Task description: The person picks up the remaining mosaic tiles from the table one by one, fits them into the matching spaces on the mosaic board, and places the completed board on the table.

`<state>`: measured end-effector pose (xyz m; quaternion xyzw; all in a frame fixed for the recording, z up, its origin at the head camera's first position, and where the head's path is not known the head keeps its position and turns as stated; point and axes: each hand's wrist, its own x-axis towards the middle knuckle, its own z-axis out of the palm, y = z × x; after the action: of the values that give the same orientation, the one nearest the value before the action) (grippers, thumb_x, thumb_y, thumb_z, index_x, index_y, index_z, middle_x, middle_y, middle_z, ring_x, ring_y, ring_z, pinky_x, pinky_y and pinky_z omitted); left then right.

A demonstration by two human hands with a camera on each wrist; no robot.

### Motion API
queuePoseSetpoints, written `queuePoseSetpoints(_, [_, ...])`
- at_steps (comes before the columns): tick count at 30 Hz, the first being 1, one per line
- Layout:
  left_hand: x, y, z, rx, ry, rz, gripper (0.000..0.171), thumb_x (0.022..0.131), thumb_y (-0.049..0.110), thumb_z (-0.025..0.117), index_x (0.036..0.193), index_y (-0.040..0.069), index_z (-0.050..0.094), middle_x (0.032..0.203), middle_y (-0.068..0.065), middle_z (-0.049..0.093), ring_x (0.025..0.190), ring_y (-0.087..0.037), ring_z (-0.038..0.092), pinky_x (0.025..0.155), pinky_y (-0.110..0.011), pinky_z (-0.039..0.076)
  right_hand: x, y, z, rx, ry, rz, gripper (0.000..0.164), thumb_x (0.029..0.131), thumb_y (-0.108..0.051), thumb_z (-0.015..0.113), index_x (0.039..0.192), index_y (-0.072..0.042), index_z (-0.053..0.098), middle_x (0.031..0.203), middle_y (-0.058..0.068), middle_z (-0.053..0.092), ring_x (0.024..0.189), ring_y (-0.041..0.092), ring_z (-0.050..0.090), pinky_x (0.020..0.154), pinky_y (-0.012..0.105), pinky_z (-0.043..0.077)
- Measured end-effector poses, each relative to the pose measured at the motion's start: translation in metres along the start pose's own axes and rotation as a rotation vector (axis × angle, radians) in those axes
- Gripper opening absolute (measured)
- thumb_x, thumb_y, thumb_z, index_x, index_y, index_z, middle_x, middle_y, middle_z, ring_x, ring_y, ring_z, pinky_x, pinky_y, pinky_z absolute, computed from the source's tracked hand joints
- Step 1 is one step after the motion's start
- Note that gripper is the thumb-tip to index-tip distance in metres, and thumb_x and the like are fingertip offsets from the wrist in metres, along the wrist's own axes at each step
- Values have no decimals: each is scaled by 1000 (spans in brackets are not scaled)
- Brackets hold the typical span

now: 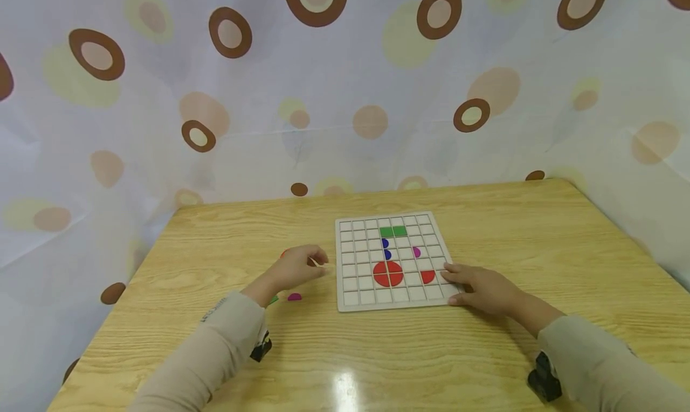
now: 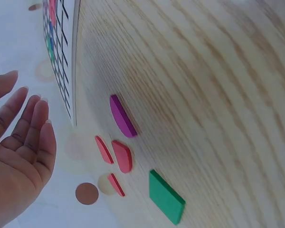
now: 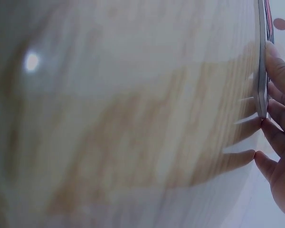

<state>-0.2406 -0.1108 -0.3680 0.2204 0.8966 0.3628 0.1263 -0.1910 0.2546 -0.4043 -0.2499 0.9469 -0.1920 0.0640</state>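
A white gridded board [image 1: 361, 280] lies flat on the table. It bears two green squares [image 1: 399, 230], two blue half-discs, a magenta half-disc [image 1: 417, 253], a red circle made of quarter pieces [image 1: 388, 274] and a single red quarter [image 1: 427, 276]. Left of the board hovers my left hand [image 1: 296, 267], thumb and fingers apart with nothing visible between them. My right hand [image 1: 485, 289] rests at the board's near right corner, fingers extended over its right edge; the right wrist view shows some fingertips touching the table beside the board's edge [image 3: 262, 71].
Loose pieces lie beneath and beside the left forearm: a purple half-disc [image 2: 122, 116], a green square [image 2: 166, 197] and several red pieces [image 2: 122, 156]. A patterned cloth [image 1: 334, 148] hangs behind the wooden table [image 1: 377, 364].
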Motion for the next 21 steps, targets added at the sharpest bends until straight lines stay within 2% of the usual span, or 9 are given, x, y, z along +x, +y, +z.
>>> queuePoseSetpoints(2, [-2,-3,-2,19,0,-6,20,81,14,60,98,4,57,97,-5,56,84,-16,51,67,-28,44,0,0,0,3,-3,11,64,77,-41,58,123,1,45,130,17,37,118,37,31,91,49,27])
queuePoseSetpoints(8, [-8,-14,-6,27,3,-47,22,81,13,60,100,3,58,95,-4,55,85,-18,50,59,-28,44,0,0,0,-3,-1,10,64,77,-42,58,122,1,46,130,17,37,117,37,32,91,49,27])
queuePoseSetpoints(15, [-13,-31,-11,29,26,-79,21,79,11,62,98,3,58,95,-5,56,86,-18,50,71,-30,43,-1,-2,0,5,-3,13,64,76,-41,59,122,1,46,130,17,37,117,37,32,90,49,28])
queuePoseSetpoints(21, [-16,-43,-13,43,47,-115,19,78,9,62,95,3,58,92,-5,56,83,-18,51,70,-31,43,-1,-3,-2,9,-6,19,64,76,-40,59,123,1,45,130,16,37,118,37,31,91,49,27])
